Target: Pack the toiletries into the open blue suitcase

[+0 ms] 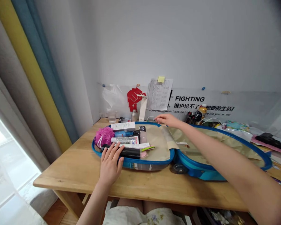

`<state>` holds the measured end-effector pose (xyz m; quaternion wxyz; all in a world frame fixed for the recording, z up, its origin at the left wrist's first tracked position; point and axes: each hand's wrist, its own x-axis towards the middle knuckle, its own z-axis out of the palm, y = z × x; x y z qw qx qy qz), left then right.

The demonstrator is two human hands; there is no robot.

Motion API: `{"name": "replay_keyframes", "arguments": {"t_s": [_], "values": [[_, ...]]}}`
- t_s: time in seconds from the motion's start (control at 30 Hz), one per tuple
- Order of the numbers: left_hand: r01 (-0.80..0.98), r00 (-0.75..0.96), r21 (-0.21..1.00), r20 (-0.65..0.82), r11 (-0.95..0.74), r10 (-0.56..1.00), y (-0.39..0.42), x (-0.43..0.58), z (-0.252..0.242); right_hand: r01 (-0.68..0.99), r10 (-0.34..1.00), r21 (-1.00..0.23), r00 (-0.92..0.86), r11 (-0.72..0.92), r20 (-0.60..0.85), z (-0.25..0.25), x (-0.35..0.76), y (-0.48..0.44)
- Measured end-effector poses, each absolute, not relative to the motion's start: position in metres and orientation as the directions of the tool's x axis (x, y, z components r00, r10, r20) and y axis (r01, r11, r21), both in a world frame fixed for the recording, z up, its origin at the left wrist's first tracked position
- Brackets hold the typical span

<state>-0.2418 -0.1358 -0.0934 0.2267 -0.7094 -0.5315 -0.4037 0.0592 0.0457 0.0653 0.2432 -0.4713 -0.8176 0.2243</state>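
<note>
At lower centre, the left hand (110, 164) lies palm down, fingers spread and pinching nothing, its fingertips on a black tube-shaped case (130, 152) at the near side of the packed half of an open blue hard-shell suitcase (152, 162). Right of centre, the right hand (166, 120) reaches out with fingers extended and loosely together above the suitcase's far rim; contact with the rim cannot be told. The suitcase lies opened flat, its long axis running left to right across the frame, with the packed half at left and a beige-lined lid half (215, 147) at right. A black wheel (179, 168) shows at its near side. The left hand is nearer the contents: a pink mesh bath puff (104, 136), a white carton (123, 126), a blue spray bottle (123, 133) and a clear bottle (124, 140). All rest on a pale wooden desk (65, 175). At upper centre, a printed sheet (159, 93) and a red fist cutout (134, 98) hang on the wall.
</note>
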Motion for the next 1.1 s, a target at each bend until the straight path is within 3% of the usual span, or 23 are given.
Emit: {"name": "replay_keyframes", "arguments": {"t_s": [0.13, 0.27, 0.47, 0.7, 0.93, 1.0, 1.1], "values": [[0.932, 0.106, 0.115, 0.82, -0.343, 0.563, -0.135, -0.242, -0.094, 0.794, 0.954, -0.529, -0.256, 0.3, 0.157, 0.061, 0.15, 0.046], [0.929, 0.099, 0.129, 0.816, -0.346, 0.569, -0.134, -0.242, -0.096, 0.93, 0.981, -0.317, -0.193, 0.188, 0.016, 0.039, 0.208, 0.037], [0.933, 0.111, 0.103, 0.828, -0.345, 0.549, -0.134, -0.241, -0.097, 0.966, 0.959, -0.066, -0.255, 0.248, -0.127, 0.0, 0.21, 0.031], [0.94, 0.113, 0.094, 0.82, -0.328, 0.561, -0.135, -0.241, -0.096, 0.96, 0.953, 0.026, -0.273, 0.278, -0.128, -0.021, 0.19, 0.037], [0.936, 0.109, 0.105, 0.82, -0.335, 0.563, -0.135, -0.241, -0.095, 0.973, 0.976, 0.069, -0.219, 0.22, -0.021, 0.008, 0.198, 0.032], [0.936, 0.104, 0.112, 0.817, -0.334, 0.567, -0.135, -0.241, -0.095, 0.98, 0.976, 0.006, -0.198, 0.198, 0.087, 0.023, 0.198, 0.03], [0.936, 0.1, 0.114, 0.819, -0.332, 0.564, -0.135, -0.242, -0.096, 0.954, 0.967, -0.214, -0.169, 0.209, 0.192, 0.044, 0.185, 0.026]]}}
